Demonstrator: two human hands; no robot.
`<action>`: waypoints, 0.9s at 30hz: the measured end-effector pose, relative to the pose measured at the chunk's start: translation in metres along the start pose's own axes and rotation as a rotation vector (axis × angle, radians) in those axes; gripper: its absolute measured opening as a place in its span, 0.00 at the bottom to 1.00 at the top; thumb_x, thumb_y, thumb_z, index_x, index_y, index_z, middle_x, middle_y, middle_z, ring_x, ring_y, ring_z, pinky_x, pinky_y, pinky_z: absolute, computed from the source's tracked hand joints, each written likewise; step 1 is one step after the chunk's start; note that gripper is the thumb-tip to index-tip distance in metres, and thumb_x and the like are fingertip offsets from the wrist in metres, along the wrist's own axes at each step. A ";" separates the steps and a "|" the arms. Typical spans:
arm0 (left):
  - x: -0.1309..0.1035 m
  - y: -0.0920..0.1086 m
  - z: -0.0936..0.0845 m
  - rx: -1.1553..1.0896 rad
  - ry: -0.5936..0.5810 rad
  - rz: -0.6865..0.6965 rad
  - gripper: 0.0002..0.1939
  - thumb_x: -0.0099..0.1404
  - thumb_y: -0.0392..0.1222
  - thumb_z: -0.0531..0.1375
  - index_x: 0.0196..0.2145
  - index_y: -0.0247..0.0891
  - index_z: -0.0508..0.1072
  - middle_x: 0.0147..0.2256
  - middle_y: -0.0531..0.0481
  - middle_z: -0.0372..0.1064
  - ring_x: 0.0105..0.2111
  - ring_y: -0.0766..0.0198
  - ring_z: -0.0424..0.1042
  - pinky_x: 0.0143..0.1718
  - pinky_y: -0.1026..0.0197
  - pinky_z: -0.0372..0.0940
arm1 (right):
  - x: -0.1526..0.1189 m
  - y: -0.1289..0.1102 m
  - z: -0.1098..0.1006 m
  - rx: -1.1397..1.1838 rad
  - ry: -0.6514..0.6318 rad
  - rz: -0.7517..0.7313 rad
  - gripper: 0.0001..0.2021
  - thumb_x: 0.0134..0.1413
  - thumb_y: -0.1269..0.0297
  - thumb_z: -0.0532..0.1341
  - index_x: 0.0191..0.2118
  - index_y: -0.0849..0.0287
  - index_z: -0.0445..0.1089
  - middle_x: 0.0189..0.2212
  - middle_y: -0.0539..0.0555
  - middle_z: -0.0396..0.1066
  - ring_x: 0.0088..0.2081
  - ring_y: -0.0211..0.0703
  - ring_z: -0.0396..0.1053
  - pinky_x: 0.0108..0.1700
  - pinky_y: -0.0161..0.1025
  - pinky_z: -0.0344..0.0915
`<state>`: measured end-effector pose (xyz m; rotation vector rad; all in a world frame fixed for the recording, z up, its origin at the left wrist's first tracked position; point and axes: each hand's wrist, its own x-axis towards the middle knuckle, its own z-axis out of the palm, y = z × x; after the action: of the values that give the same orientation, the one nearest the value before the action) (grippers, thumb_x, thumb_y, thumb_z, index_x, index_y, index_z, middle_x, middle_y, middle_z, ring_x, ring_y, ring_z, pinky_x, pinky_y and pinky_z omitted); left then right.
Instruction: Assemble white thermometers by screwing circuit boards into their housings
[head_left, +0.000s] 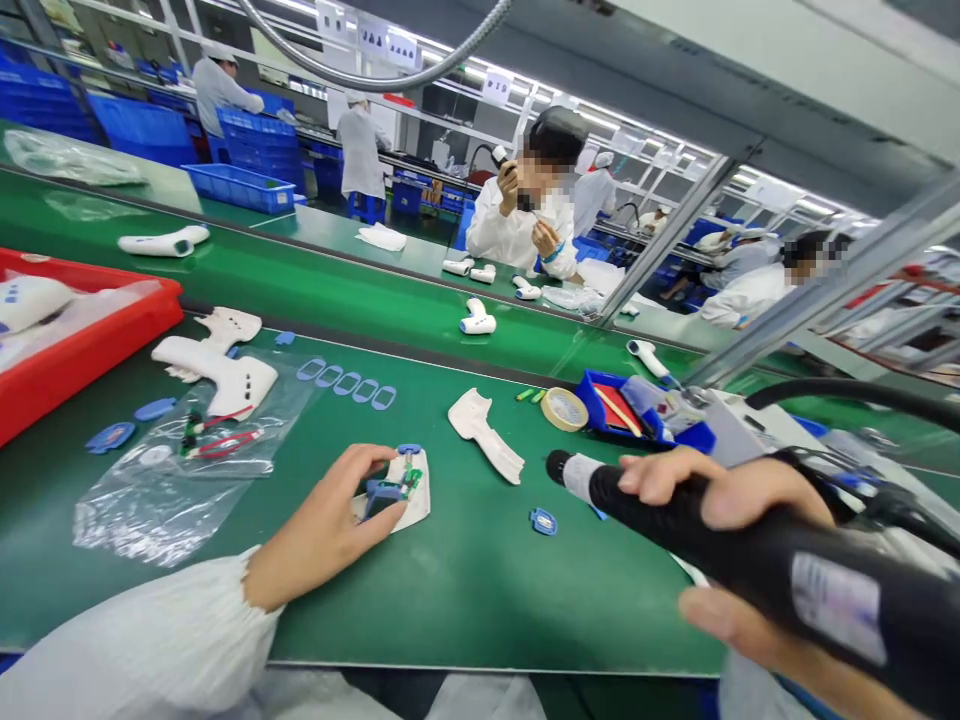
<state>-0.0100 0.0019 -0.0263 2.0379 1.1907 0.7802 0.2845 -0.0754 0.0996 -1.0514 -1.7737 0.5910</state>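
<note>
My left hand [330, 525] is closed around the edges of a white thermometer housing half [416, 508] lying on the green table. Inside that half sit a green circuit board [412, 484] and blue plastic parts; my fingers cover some of it. My right hand [735, 500] grips a black electric screwdriver [697, 515], its tip pointing left above the table. Between the hands lies another white housing half [486, 432], a curved handle shape. A small blue plastic piece [543, 521] rests below the screwdriver's tip.
A red tray [150, 330] stands at left, near stacked white shells [217, 365] and a clear plastic bag [172, 510]. Blue frames [346, 384] lie in a row. Tape [564, 409] sits beside a blue bin [600, 400]. A white thermometer [478, 318] lies on the green belt; a co-worker [517, 215] is opposite.
</note>
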 end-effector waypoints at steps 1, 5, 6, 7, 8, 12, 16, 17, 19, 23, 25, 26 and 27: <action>-0.003 -0.002 -0.002 0.069 0.004 0.014 0.22 0.58 0.49 0.57 0.50 0.42 0.61 0.48 0.46 0.62 0.49 0.55 0.64 0.50 0.54 0.60 | -0.010 0.001 -0.012 -0.095 -0.067 -0.026 0.18 0.37 0.71 0.67 0.35 0.48 0.63 0.35 0.52 0.69 0.40 0.49 0.71 0.46 0.50 0.68; -0.017 -0.020 -0.007 0.361 -0.023 0.014 0.30 0.55 0.56 0.59 0.54 0.45 0.61 0.52 0.45 0.61 0.51 0.49 0.62 0.49 0.51 0.61 | -0.049 0.016 -0.033 -0.497 -0.150 -0.051 0.09 0.42 0.71 0.64 0.29 0.49 0.66 0.37 0.53 0.70 0.45 0.52 0.69 0.50 0.53 0.64; -0.020 -0.025 -0.007 0.417 -0.033 0.023 0.30 0.55 0.57 0.59 0.53 0.46 0.62 0.53 0.45 0.61 0.51 0.48 0.62 0.49 0.49 0.61 | -0.058 0.022 -0.033 -0.604 -0.133 -0.025 0.06 0.44 0.69 0.63 0.29 0.49 0.67 0.39 0.54 0.70 0.46 0.53 0.68 0.49 0.54 0.63; -0.022 -0.030 -0.006 0.461 -0.032 0.032 0.29 0.55 0.57 0.59 0.52 0.45 0.63 0.53 0.45 0.61 0.51 0.47 0.63 0.49 0.49 0.60 | -0.068 0.029 -0.034 -0.704 -0.124 0.006 0.04 0.46 0.67 0.61 0.30 0.49 0.69 0.41 0.55 0.69 0.46 0.53 0.67 0.47 0.54 0.64; -0.024 -0.033 -0.006 0.492 -0.023 0.038 0.27 0.56 0.57 0.58 0.51 0.45 0.66 0.52 0.45 0.62 0.50 0.47 0.63 0.49 0.48 0.60 | -0.078 0.037 -0.035 -0.787 -0.126 0.038 0.05 0.49 0.66 0.59 0.32 0.49 0.70 0.43 0.56 0.68 0.46 0.53 0.67 0.45 0.53 0.65; -0.030 -0.026 -0.008 0.516 0.014 0.012 0.20 0.59 0.56 0.56 0.45 0.44 0.71 0.47 0.46 0.69 0.46 0.51 0.68 0.46 0.52 0.63 | -0.114 0.075 -0.052 -0.946 -0.221 0.049 0.16 0.53 0.69 0.53 0.44 0.48 0.70 0.47 0.59 0.67 0.46 0.51 0.68 0.39 0.46 0.69; -0.034 -0.002 -0.009 0.519 0.045 -0.065 0.19 0.59 0.55 0.55 0.45 0.44 0.70 0.41 0.49 0.73 0.41 0.54 0.71 0.40 0.56 0.65 | -0.127 0.104 -0.074 -1.088 -0.200 -0.086 0.21 0.51 0.72 0.49 0.47 0.46 0.70 0.44 0.57 0.71 0.41 0.53 0.72 0.36 0.47 0.70; -0.035 0.003 -0.007 0.527 0.060 -0.078 0.18 0.59 0.55 0.56 0.44 0.44 0.70 0.41 0.50 0.73 0.40 0.54 0.72 0.39 0.57 0.65 | -0.124 0.103 -0.073 -1.092 -0.135 -0.106 0.19 0.51 0.70 0.50 0.44 0.46 0.71 0.41 0.58 0.72 0.38 0.53 0.72 0.35 0.48 0.69; -0.038 0.011 -0.001 0.544 0.100 -0.076 0.17 0.60 0.53 0.56 0.44 0.44 0.69 0.40 0.50 0.73 0.37 0.55 0.72 0.36 0.58 0.64 | -0.113 0.092 -0.056 -1.038 0.017 -0.079 0.12 0.51 0.65 0.55 0.40 0.48 0.73 0.37 0.58 0.73 0.35 0.55 0.71 0.37 0.50 0.67; -0.041 0.020 0.015 0.589 0.273 0.020 0.13 0.63 0.48 0.54 0.44 0.43 0.65 0.39 0.49 0.72 0.34 0.57 0.71 0.36 0.59 0.61 | -0.075 0.049 0.033 -0.567 0.152 0.031 0.08 0.52 0.66 0.58 0.38 0.53 0.71 0.33 0.54 0.74 0.34 0.46 0.72 0.35 0.40 0.69; -0.042 0.023 0.021 0.599 0.369 0.071 0.11 0.64 0.45 0.54 0.44 0.41 0.63 0.39 0.47 0.72 0.36 0.57 0.71 0.38 0.58 0.60 | -0.054 0.036 0.082 -0.306 0.113 0.131 0.08 0.53 0.64 0.58 0.39 0.54 0.71 0.32 0.54 0.74 0.33 0.44 0.72 0.35 0.38 0.70; -0.042 0.024 0.023 0.597 0.405 0.088 0.11 0.64 0.44 0.54 0.44 0.41 0.63 0.39 0.47 0.72 0.36 0.57 0.70 0.38 0.58 0.59 | -0.044 0.033 0.103 -0.196 0.081 0.198 0.10 0.54 0.63 0.57 0.41 0.55 0.71 0.33 0.54 0.74 0.33 0.43 0.72 0.34 0.37 0.70; -0.043 0.025 0.024 0.594 0.429 0.099 0.10 0.65 0.43 0.54 0.44 0.40 0.62 0.39 0.46 0.71 0.37 0.57 0.70 0.39 0.58 0.59 | -0.036 0.031 0.120 -0.107 0.060 0.239 0.11 0.55 0.62 0.57 0.42 0.56 0.71 0.32 0.54 0.74 0.33 0.43 0.72 0.35 0.38 0.70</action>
<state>0.0036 -0.0514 -0.0289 2.4956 1.7319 1.0403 0.1950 -0.0827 0.0074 -1.3544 -1.6545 0.6082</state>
